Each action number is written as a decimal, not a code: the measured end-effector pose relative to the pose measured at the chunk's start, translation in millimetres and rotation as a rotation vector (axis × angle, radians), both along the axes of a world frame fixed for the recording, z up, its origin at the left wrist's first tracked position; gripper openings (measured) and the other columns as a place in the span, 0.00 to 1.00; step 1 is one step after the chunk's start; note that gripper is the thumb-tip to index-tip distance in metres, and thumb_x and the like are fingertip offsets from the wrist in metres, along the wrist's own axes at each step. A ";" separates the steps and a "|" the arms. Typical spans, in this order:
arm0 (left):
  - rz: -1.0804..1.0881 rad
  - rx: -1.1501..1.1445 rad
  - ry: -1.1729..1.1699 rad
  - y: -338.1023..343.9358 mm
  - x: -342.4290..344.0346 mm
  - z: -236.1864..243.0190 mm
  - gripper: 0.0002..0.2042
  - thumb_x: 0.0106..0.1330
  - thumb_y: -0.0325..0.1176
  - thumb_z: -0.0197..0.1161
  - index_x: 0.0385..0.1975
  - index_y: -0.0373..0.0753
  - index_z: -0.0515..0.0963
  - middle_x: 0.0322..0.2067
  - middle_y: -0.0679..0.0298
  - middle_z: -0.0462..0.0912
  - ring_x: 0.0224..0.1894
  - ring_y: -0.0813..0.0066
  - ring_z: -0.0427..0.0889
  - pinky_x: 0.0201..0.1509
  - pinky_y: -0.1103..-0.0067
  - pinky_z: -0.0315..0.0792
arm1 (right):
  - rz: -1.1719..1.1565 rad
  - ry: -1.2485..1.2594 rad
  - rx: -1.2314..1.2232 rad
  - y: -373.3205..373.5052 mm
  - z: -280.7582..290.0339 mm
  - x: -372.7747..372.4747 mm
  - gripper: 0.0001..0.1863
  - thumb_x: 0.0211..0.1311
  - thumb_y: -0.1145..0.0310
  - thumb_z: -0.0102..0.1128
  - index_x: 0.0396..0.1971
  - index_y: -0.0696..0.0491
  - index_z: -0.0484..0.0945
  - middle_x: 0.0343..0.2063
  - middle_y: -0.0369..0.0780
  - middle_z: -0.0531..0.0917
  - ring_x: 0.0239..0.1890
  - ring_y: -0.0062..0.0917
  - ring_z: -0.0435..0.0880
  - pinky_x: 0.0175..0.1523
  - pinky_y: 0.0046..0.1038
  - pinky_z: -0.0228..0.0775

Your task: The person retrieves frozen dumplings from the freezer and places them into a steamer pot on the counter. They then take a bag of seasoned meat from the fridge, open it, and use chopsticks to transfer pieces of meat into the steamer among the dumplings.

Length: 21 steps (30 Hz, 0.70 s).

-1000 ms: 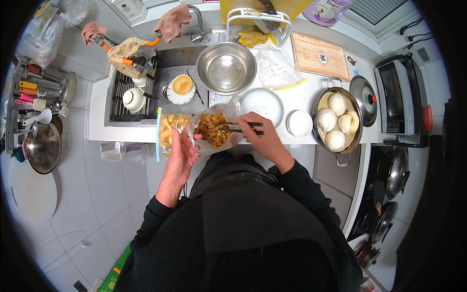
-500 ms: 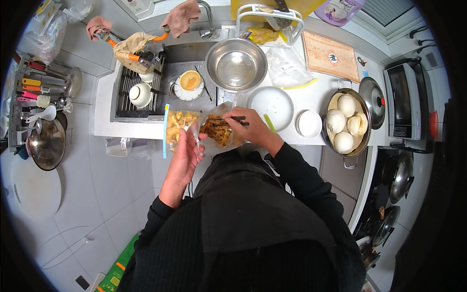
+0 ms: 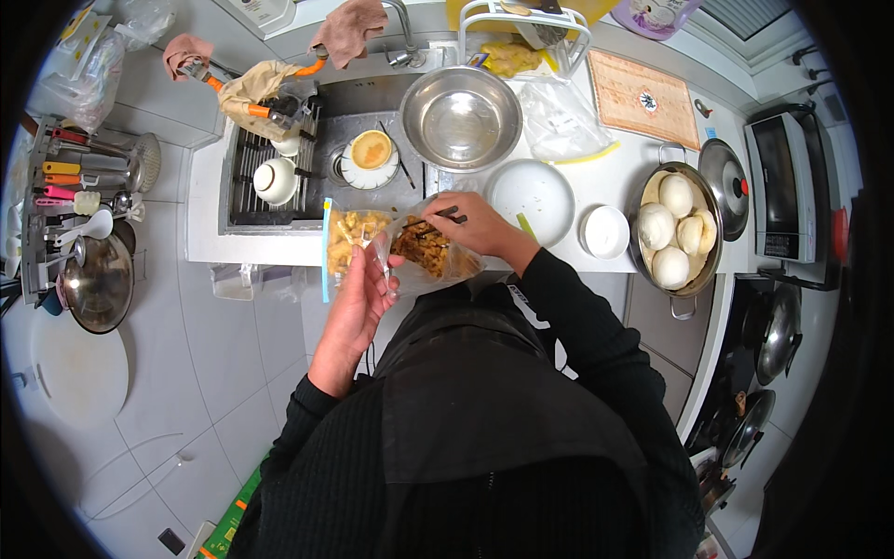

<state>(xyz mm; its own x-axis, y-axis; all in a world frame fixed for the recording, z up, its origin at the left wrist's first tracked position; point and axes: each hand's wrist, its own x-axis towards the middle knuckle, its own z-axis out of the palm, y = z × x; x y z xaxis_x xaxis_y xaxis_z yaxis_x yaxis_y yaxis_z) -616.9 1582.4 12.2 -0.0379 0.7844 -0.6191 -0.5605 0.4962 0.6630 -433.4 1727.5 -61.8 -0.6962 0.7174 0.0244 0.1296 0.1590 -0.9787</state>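
My left hand (image 3: 363,307) is closed on an open clear plastic bag (image 3: 456,265) of browned, chopped food (image 3: 419,252). A zip bag with a blue edge (image 3: 329,252), holding yellow chunks, lies against it on the left. My right hand (image 3: 475,228) grips dark chopsticks (image 3: 449,213), which slant into the browned food. Just beyond that hand a pale plate (image 3: 545,191) carries a green strip (image 3: 525,224). A small white bowl (image 3: 605,224) stands right of the plate. The lower ends of the chopsticks are partly hidden in the bag.
Behind are a sink (image 3: 358,93) with dishes, a steel basin (image 3: 460,121) and a wooden board (image 3: 633,93). Right are a pot (image 3: 708,261) of white buns, its lid (image 3: 719,177) and an oven-like appliance (image 3: 782,224). A utensil rack (image 3: 56,186) hangs at the left.
My right hand has moved up and left over the bag, with the chopsticks tilting. The green strip on the plate has come into sight. The whole view has shifted slightly.
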 end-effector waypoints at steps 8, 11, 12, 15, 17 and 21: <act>-0.058 -0.019 0.006 3.1 -4.8 -4.9 0.33 0.72 0.59 0.42 0.68 0.42 0.56 0.43 0.66 0.76 0.33 0.84 0.71 0.36 0.86 0.72 | -0.150 0.037 -0.227 3.0 -27.1 -16.2 0.11 0.61 0.65 0.57 0.31 0.59 0.79 0.24 0.42 0.81 0.24 0.29 0.80 0.32 0.28 0.71; -0.046 -0.004 0.029 4.9 -9.9 -4.4 0.32 0.72 0.58 0.42 0.68 0.42 0.56 0.43 0.66 0.76 0.33 0.84 0.72 0.37 0.85 0.73 | -0.274 0.106 -0.600 23.0 -29.1 1.4 0.14 0.62 0.63 0.56 0.29 0.60 0.79 0.23 0.38 0.80 0.21 0.21 0.81 0.29 0.23 0.76; -0.043 -0.011 0.032 5.7 -11.4 -3.8 0.32 0.72 0.58 0.42 0.68 0.42 0.55 0.44 0.66 0.76 0.34 0.84 0.72 0.37 0.85 0.73 | -0.284 0.147 -0.642 26.4 -29.5 11.3 0.14 0.62 0.63 0.56 0.29 0.60 0.79 0.23 0.38 0.80 0.21 0.23 0.81 0.29 0.24 0.76; -0.037 -0.015 0.045 7.3 -13.6 -1.6 0.32 0.72 0.58 0.42 0.68 0.42 0.55 0.44 0.66 0.75 0.34 0.84 0.73 0.37 0.85 0.73 | -0.352 0.251 -0.767 28.3 -32.8 42.3 0.14 0.63 0.62 0.56 0.31 0.59 0.78 0.24 0.40 0.80 0.23 0.26 0.83 0.30 0.25 0.78; -0.031 -0.009 0.065 10.2 -12.3 -0.5 0.32 0.72 0.58 0.43 0.68 0.42 0.55 0.43 0.66 0.74 0.34 0.84 0.73 0.37 0.85 0.73 | -0.386 0.327 -0.818 25.1 -36.9 63.7 0.14 0.64 0.61 0.55 0.33 0.59 0.78 0.25 0.40 0.80 0.24 0.28 0.84 0.30 0.26 0.79; -0.022 -0.025 0.078 17.7 -9.4 0.8 0.31 0.73 0.57 0.44 0.68 0.42 0.57 0.41 0.67 0.74 0.34 0.83 0.74 0.37 0.85 0.73 | -0.521 0.474 -1.031 15.1 -51.3 98.4 0.13 0.66 0.62 0.53 0.34 0.58 0.78 0.27 0.42 0.83 0.25 0.29 0.85 0.31 0.26 0.79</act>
